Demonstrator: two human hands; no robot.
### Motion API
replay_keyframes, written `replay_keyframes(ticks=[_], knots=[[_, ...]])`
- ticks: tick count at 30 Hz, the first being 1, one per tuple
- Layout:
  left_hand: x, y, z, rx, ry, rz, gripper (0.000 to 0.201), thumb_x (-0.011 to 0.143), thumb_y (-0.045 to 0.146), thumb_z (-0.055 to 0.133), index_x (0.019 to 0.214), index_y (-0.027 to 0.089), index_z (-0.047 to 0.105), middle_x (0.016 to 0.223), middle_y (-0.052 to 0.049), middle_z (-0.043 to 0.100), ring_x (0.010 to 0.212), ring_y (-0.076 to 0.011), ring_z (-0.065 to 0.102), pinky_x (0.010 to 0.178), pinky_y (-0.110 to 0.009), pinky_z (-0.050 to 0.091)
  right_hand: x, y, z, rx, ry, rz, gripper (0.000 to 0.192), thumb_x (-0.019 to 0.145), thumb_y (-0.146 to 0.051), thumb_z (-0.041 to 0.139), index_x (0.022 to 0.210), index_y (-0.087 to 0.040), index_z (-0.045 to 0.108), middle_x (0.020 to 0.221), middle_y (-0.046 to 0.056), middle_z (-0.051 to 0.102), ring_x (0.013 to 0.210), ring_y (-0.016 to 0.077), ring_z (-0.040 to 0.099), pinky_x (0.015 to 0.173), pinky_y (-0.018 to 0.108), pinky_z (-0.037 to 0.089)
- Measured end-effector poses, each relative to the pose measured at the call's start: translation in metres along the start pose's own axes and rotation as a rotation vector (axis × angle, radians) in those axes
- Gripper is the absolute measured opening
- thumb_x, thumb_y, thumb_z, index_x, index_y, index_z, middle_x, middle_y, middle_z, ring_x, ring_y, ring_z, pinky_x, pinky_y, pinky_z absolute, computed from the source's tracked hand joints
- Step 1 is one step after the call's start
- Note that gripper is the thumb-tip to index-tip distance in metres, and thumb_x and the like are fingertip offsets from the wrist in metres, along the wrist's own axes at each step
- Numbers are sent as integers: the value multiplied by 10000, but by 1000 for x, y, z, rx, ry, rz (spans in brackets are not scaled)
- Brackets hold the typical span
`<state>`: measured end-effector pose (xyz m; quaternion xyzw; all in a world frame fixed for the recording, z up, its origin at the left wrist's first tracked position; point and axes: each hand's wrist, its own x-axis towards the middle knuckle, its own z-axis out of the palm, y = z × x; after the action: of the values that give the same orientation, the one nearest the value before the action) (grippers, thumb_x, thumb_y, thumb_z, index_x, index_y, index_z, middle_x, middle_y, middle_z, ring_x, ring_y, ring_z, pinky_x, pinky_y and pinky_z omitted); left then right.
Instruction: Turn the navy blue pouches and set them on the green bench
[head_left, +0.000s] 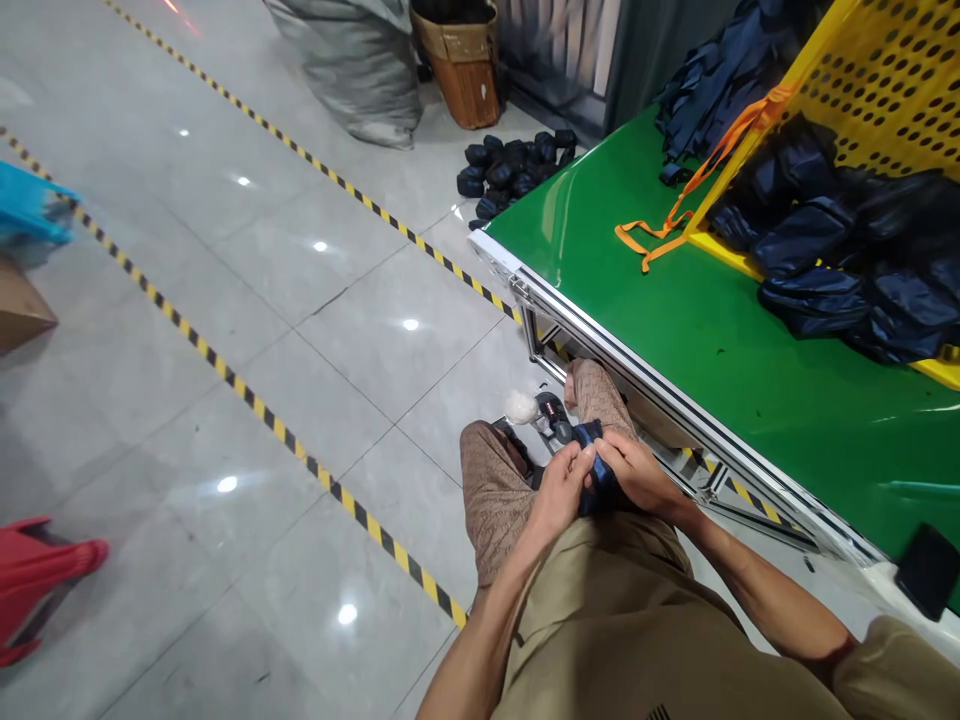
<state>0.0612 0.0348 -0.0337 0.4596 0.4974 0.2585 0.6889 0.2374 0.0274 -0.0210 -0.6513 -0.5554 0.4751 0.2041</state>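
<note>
Low in front of my body, over my lap, a small dark blue fabric piece (589, 434) with a slight sheen is stretched between my two hands. My left hand (559, 488) is closed, thumb and fingers pinching its near side. From the other side my right hand (636, 472) pinches it too, with the thumbs close together. Part of the cloth is covered by my fingers, so its full shape cannot be made out. To the right, on the green tabletop (637, 310), several dark blue fabric pouches (814, 245) lie in and around a yellow perforated crate (892, 90).
An orange strap (660, 235) hangs off the crate. More dark blue fabric (720, 80) lies behind it. Small dark bundles (514, 170) are heaped on the floor by a brown bin (465, 70) and grey sack (360, 70). A black phone-like object (928, 572) rests at the table's near corner.
</note>
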Motion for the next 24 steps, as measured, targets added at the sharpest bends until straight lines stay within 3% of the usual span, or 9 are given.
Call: replay_keyframes(ticks=[5,8,11,13,16,18,19,21,24], knots=[[-13,-4,-3,16,123,-17,580,1034,758,580,786,241,504,705,38,546,669,-151,502,662,-282,378,3,16,-4,204,10,39,507,1077,-687,493,807,-267,408,783,-21,471,755,198,473,698,318,368],[-28,-11,-12,-49,196,-53,572,1060,755,559,805,245,512,726,24,584,667,-158,529,653,-282,404,11,39,-26,327,169,90,595,1015,-826,512,817,-278,392,768,-33,424,720,191,432,673,308,380],[-37,-11,-17,96,213,22,523,1105,672,557,803,246,516,778,10,583,739,-173,538,695,-288,442,14,55,-42,129,265,93,609,1036,-813,490,770,-281,360,722,-42,376,691,188,419,664,311,361],[-37,-6,-15,219,151,177,466,1145,581,523,826,243,548,874,-23,628,867,-203,591,832,-324,515,12,53,-42,-59,235,77,525,1071,-722,484,793,-280,432,714,-28,470,703,207,497,695,321,399],[-29,5,-8,344,49,446,400,1175,460,484,843,248,554,1004,-71,672,1040,-245,631,1038,-426,547,5,29,-33,-176,232,5,353,1091,-584,512,1122,-256,637,983,59,741,903,271,694,834,362,514],[-26,12,-6,367,-17,558,369,1178,400,480,844,254,543,1012,-80,668,1054,-251,633,1044,-445,560,-1,5,-29,-135,306,-71,438,1107,-547,545,1408,-237,621,1259,111,782,1082,293,743,931,384,556],[-26,14,-5,356,-48,598,359,1178,378,478,847,255,543,1002,-77,664,1037,-246,634,1018,-434,569,-3,-8,-28,-105,351,-95,464,1113,-541,565,1463,-241,615,1309,111,784,1099,289,753,939,381,569],[-29,17,-6,291,-54,637,350,1179,360,487,855,248,559,952,-59,656,948,-220,628,919,-378,574,-8,-33,-28,-54,420,-114,387,1117,-534,608,1369,-251,692,1195,73,819,979,262,767,859,351,586],[-42,22,-9,77,157,565,258,1140,416,620,952,239,629,909,-24,678,833,-175,627,793,-295,539,-13,-65,-24,-45,476,-213,251,1132,-452,621,1074,-248,757,892,22,797,757,219,732,702,308,556]])
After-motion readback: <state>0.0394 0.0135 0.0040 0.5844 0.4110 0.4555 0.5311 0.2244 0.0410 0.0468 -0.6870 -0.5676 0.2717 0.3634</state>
